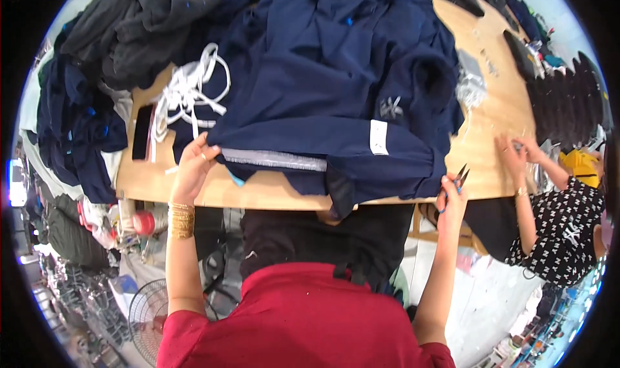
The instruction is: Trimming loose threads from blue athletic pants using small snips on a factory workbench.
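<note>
A navy garment [310, 90] lies across the table in front of me, with a white sticker [378, 137] near its close edge and a small light emblem above that. Along the near edge a pale grey strip with overlocked stitching [274, 159] shows. My left hand [196, 163] pinches the garment's left corner between thumb and fingers. At the opposite corner, my right hand [452, 199] is closed round small scissors [461, 175] with blue handles, blades pointing up and away. Its fingertips touch the garment's right edge.
White cords [190, 90] and a dark phone [143, 132] lie on the table [494, 168] at left. Dark garments [139, 26] pile up beyond. At right stands a co-worker [558, 229], hands over the table, near stacked black items [568, 103]. A fan [147, 316] stands lower left.
</note>
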Demonstrator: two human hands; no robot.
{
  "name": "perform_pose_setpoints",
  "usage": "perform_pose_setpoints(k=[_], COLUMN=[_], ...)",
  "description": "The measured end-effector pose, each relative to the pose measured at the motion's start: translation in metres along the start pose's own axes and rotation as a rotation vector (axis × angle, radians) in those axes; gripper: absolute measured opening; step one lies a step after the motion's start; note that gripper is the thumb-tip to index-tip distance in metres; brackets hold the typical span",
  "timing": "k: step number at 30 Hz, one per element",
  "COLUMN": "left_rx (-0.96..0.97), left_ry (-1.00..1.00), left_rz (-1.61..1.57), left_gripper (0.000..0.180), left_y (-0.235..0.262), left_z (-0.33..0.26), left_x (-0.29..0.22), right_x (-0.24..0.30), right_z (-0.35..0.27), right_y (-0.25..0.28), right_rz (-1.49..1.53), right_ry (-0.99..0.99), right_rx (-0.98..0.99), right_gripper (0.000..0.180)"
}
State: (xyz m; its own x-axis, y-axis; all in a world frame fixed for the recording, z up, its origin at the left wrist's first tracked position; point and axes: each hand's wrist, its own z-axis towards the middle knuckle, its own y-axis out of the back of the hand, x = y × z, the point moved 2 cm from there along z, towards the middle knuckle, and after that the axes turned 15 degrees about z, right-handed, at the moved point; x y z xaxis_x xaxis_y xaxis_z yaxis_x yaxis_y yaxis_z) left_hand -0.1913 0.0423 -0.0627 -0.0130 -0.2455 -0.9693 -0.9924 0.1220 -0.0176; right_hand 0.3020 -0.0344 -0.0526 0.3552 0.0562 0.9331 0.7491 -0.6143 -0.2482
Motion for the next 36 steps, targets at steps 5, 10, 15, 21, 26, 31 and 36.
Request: perform_pose_setpoints(k=[5,10,15,21,26,31,36], left_rx=[0.082,0.058,0.045,0.096,0.107,0.355,0.29], left_ry=[0.103,0.136,0.146,0.264,0.036,0.347,0.21], left_rz=[0.081,0.133,0.118,0.323,0.015,0.819,1.008], left_gripper=[0.032,0.032,0.03,0.032,0.037,0.026,0.024], left_y=[-0.004,-0.002,0.002,-0.002,0.03,0.04,0.025], left_z=[-0.005,-0.01,-0.001,0.006,-0.033,-0.033,-0.016], left_x=[0.003,0.012,0.024,0.018,0.002,0.005,0.0], right_x=[-0.007,-0.01,0.0,0.009,0.024,0.0,0.003], right_z=[-0.006,-0.014,-0.012,-0.004,-0.028,-0.044,-0.048], right_y=[0.008,0.005,-0.008,-0.031,0.002,0.043,0.04], right_rz=[0.032,-0.022,-0.007,-0.273,0.121,-0.511,-0.646], right_ry=[-0.089,-0.144,-0.095,-0.182,-0.18,-0.177,-0.036], right_rx=[0.039,0.043,-0.014,-0.042,0.123,0.533,0.298], right_gripper=[0.015,0.022,0.034,0.02,0.034,0.018,0.011])
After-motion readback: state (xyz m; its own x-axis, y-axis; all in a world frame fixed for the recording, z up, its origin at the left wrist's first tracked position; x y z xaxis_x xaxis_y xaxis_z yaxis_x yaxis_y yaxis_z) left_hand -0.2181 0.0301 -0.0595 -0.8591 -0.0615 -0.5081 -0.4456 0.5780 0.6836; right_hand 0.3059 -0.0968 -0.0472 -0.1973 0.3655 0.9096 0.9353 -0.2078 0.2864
